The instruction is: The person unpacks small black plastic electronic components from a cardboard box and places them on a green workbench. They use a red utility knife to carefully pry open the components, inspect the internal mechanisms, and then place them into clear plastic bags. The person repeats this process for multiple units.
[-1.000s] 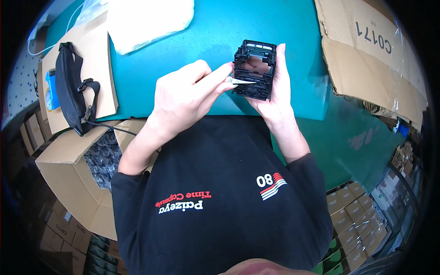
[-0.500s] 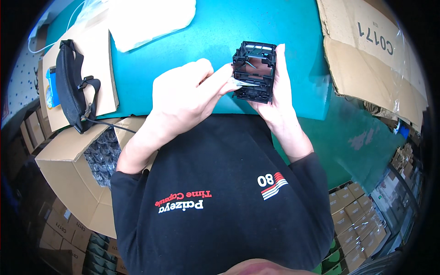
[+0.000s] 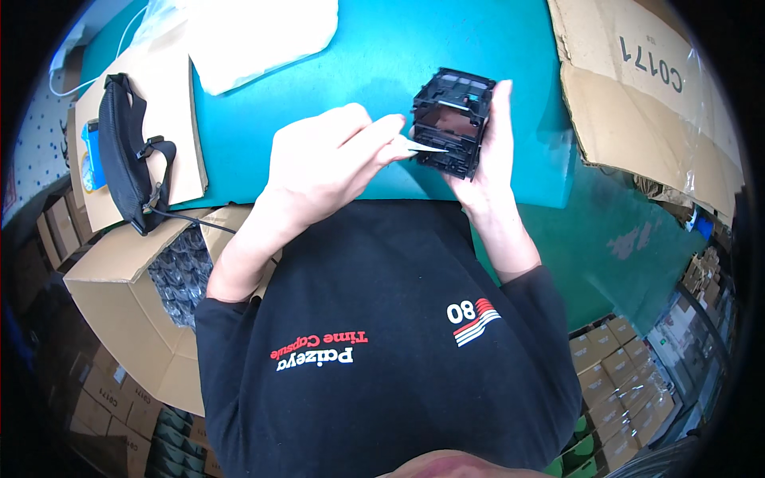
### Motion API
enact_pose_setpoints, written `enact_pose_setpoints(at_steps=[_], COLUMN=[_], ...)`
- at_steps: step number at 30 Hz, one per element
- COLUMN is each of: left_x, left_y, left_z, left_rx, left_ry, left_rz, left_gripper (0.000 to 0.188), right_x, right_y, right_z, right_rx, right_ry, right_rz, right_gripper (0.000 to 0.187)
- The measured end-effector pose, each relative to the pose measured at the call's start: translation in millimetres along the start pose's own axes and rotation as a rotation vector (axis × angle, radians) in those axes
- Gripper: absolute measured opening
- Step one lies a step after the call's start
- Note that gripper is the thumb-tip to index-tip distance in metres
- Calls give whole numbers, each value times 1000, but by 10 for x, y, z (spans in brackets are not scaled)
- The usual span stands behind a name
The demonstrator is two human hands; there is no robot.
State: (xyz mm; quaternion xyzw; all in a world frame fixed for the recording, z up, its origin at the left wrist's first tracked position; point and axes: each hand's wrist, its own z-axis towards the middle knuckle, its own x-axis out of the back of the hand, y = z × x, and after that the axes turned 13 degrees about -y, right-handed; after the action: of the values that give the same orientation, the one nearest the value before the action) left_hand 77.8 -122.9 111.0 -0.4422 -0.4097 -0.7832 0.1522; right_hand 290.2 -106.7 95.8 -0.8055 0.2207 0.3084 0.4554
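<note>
A black plastic housing (image 3: 454, 94), box-shaped with open compartments and a brownish inner panel, is held up over the front of the table. My right hand (image 3: 496, 163) is wrapped round its right side and underside, thumb along the edge. My left hand (image 3: 323, 163) is closed in a pinch on a thin, pointed, silvery tool (image 3: 426, 147). The tool's tip lies over the lower part of the housing; whether it touches there I cannot tell. Most of the tool is hidden by my fingers.
A teal mat (image 3: 366, 72) covers the table. Left of me are a black strap pouch (image 3: 123, 151) on cardboard and an open carton (image 3: 119, 279) of plastic-wrapped black parts. A white bag (image 3: 263, 36) lies at the back; a large cardboard box (image 3: 637, 103) stands right.
The housing has shifted slightly right and been tilted in my right hand. My left hand has moved slightly right, still pinching the pointed tool.
</note>
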Motion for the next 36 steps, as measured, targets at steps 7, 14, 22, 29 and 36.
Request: enact_pose_setpoints(at_steps=[7, 14, 22, 29, 36], left_x=[124, -103, -202, 139, 289], left_y=[85, 108, 96, -142, -65], left_z=[80, -43, -117, -74, 8], left_rx=[169, 194, -20, -211, -178], left_ry=[69, 144, 215, -78, -222], left_rz=[-527, -1183, -1222, -645, -463], left_gripper=[71, 82, 88, 48, 54], right_x=[53, -146, 9, -82, -97], right_y=[-214, -401, -252, -330, -379], right_z=[-61, -139, -218, -260, -241], right_rx=[688, 852, 782, 810, 849], right_ry=[-307, -534, -569, -551, -708], right_rz=[-1212, -1124, -1034, -1179, -1334], right_gripper=[101, 134, 75, 78, 97])
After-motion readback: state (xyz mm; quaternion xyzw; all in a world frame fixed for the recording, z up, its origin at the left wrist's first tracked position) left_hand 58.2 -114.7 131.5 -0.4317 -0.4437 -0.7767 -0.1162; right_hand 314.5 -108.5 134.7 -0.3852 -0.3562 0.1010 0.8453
